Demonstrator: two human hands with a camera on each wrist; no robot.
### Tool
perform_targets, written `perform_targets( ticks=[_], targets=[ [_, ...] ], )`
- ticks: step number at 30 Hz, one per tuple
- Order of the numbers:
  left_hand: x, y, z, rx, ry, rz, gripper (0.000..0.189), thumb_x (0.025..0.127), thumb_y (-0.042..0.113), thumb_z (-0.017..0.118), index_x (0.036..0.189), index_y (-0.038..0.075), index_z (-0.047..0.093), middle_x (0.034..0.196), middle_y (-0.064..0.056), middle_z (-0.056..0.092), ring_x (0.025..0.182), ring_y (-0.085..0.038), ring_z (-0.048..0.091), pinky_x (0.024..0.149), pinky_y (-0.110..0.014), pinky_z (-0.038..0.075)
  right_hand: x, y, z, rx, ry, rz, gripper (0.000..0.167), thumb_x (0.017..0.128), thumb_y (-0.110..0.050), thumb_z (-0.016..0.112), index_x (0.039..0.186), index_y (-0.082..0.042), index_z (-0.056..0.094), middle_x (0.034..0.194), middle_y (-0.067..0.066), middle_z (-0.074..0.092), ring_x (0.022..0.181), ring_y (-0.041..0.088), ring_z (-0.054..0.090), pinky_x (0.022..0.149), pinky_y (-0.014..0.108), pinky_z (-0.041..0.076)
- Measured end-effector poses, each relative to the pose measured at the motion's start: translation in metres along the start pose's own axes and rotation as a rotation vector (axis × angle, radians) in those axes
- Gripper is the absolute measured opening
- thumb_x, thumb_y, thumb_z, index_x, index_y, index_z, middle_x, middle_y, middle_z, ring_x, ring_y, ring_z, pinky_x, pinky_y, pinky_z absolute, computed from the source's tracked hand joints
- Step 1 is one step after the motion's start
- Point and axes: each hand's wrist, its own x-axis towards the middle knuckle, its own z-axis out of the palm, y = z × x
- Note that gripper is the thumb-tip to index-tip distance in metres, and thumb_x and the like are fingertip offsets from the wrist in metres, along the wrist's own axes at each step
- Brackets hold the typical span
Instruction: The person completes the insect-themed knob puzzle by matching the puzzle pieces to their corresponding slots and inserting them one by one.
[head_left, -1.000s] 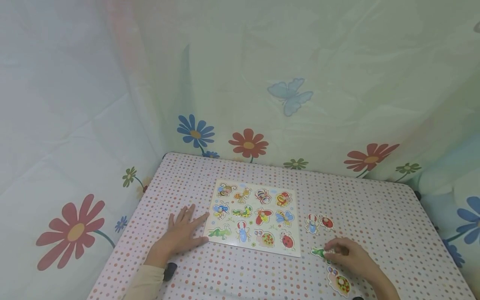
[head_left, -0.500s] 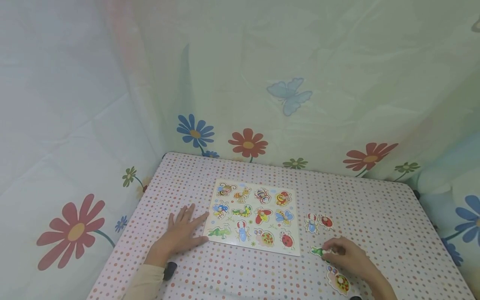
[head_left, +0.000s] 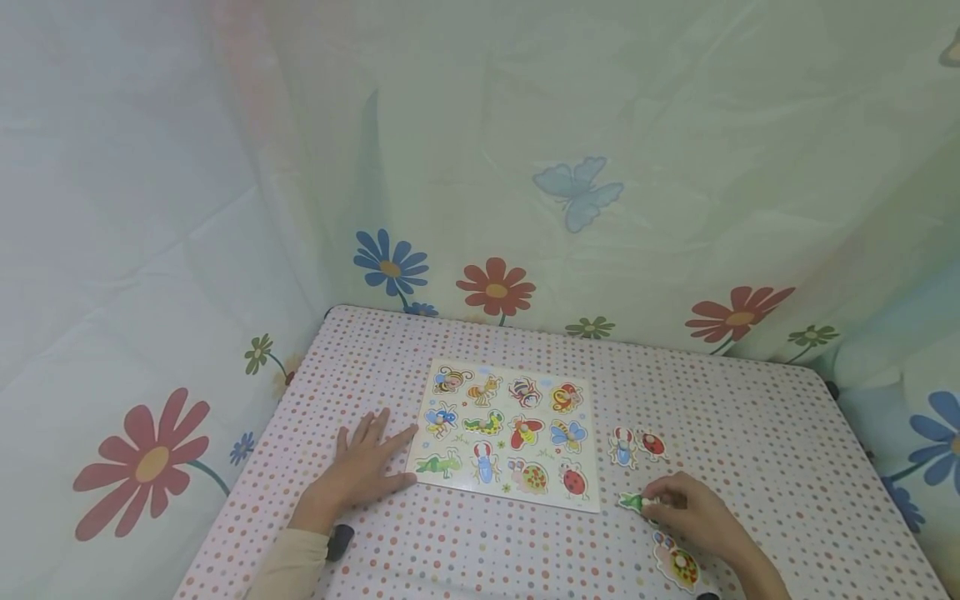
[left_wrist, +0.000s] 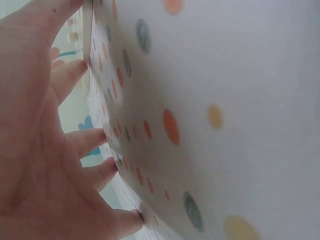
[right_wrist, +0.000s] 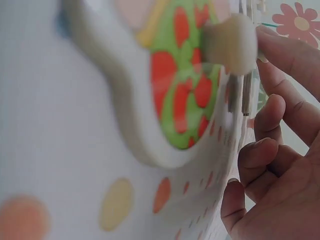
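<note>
A wooden peg puzzle board [head_left: 551,500] printed with several insects lies on the table. My left hand [head_left: 358,475] rests with fingers spread at the board's left side; thumb and index fingertip touch its edge. In the left wrist view the fingertips [left_wrist: 95,137] press on the dotted cloth. To the right of the board my right hand [head_left: 693,510] pinches a green grasshopper puzzle piece [head_left: 632,502], whose knob is hidden by the fingers. Just below that hand lies a snail piece [head_left: 677,567], its round knob [right_wrist: 240,44] large in the right wrist view.
A blue beetle piece [head_left: 623,448] and a ladybug piece [head_left: 652,444] lie side by side right of the board. The dotted tablecloth [head_left: 480,550] covers the table. Flower-printed curtains [head_left: 450,167] hang behind and at both sides.
My right hand has shifted slightly left and up, and the grasshopper piece has turned a little with it. The left hand and board have stayed still.
</note>
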Motion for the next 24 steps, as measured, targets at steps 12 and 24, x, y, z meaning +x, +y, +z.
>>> perform_targets(
  ticks=[12, 24],
  targets=[
    [-0.001, 0.001, -0.001, -0.017, 0.005, 0.002, 0.077, 0.088, 0.062, 0.065, 0.155, 0.036, 0.037, 0.166, -0.016, 0.009, 0.150, -0.043, 0.004, 0.111, -0.074, -0.001, 0.006, -0.015, 0.001, 0.085, 0.027, -0.163, 0.024, 0.082, -0.026, 0.084, 0.100, -0.013, 0.074, 0.089, 0.005, 0.054, 0.075, 0.018, 0.045, 0.058, 0.026, 0.041],
    [-0.001, 0.001, -0.001, -0.005, 0.005, -0.003, 0.077, 0.088, 0.063, 0.064, 0.155, 0.037, 0.037, 0.166, -0.015, 0.009, 0.150, -0.043, 0.005, 0.111, -0.073, -0.001, 0.022, -0.046, 0.014, 0.094, 0.060, -0.226, 0.021, 0.083, -0.020, 0.083, 0.099, -0.011, 0.074, 0.067, 0.000, 0.044, 0.057, 0.013, 0.040, 0.050, 0.026, 0.036]
  ],
)
